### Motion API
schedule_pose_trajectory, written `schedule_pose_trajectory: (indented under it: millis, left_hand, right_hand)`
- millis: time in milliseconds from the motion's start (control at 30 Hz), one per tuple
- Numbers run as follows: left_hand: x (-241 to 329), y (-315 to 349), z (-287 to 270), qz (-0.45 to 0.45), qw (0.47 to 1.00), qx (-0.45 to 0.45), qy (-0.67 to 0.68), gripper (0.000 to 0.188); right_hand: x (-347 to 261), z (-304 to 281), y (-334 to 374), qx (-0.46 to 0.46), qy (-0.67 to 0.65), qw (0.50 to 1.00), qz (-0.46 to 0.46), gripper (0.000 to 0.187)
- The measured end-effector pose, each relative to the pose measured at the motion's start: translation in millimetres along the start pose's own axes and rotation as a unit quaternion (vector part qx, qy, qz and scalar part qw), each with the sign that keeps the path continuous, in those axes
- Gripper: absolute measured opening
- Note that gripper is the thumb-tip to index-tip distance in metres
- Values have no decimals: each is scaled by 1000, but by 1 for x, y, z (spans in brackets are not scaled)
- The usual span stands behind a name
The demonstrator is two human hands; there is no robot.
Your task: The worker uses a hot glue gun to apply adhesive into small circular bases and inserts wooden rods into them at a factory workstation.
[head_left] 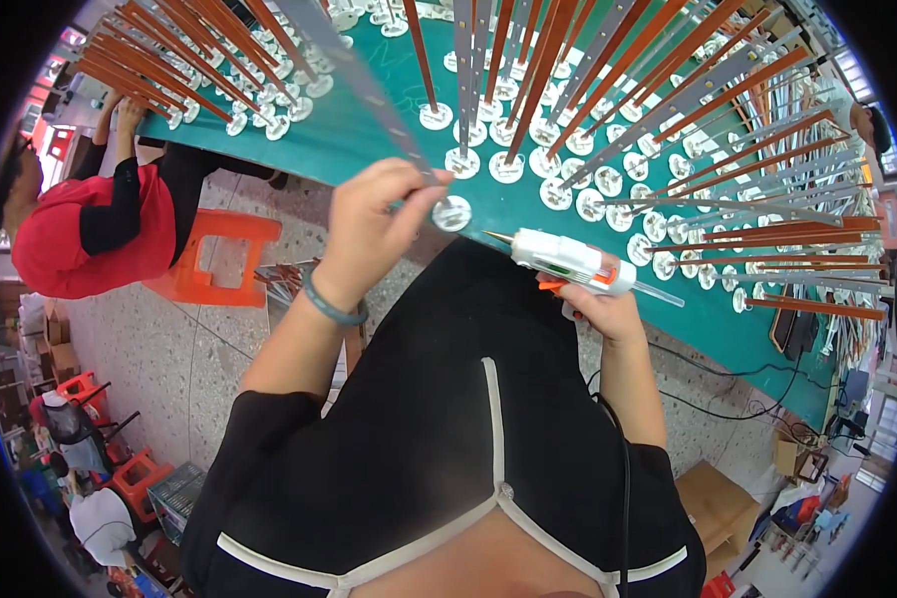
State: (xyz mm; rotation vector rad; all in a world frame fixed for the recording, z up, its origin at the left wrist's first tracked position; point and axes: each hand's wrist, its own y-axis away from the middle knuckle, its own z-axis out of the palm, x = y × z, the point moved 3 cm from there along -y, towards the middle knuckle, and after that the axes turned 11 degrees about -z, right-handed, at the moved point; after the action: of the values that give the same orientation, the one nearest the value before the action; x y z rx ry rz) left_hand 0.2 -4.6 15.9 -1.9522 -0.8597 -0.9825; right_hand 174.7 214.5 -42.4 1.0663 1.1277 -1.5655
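My left hand (pixel 374 224) pinches a long grey metal strip (pixel 364 85) near its lower end, where a small white round base (pixel 451 212) is fixed. The strip leans up and away to the left over the green table (pixel 339 140). My right hand (pixel 603 309) grips a white glue gun (pixel 568 261) with an orange trigger; its brass tip points left toward the round base, a short gap away. Behind stand many upright strips (pixel 588 90), grey and brown, each on a white round base.
A person in a red top (pixel 80 234) works at the table's left end, beside an orange plastic stool (pixel 219 254). A black cable (pixel 728 384) runs over the speckled floor. Cardboard boxes (pixel 713 503) sit at lower right, more orange stools at lower left.
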Motion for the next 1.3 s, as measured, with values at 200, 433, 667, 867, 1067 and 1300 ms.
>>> schedule_pose_trajectory:
  millis: [200,433,667,867,1067,1300]
  left_hand:
    - [3,-8,20,43,996,-83,-12,10]
    - [1,-11,20,45,994,-96,-15,9]
    - [1,-10,20,37,994,-104,-13,9]
    - [0,-10,20,41,994,-97,-3,8]
    - [0,-11,20,38,995,-94,-9,9]
    - [0,-9,21,27,995,-96,-7,9]
  right_hand:
    - [2,13,-2,-3,152,986,72,27]
    - [1,21,-13,-55,356,933,-6,25]
    - [-5,29,-20,-46,416,907,47,27]
    - [-2,31,-20,-40,416,907,42,29]
    - [-5,32,-20,-34,415,908,41,29]
    - [-5,31,-17,-29,422,905,50,30]
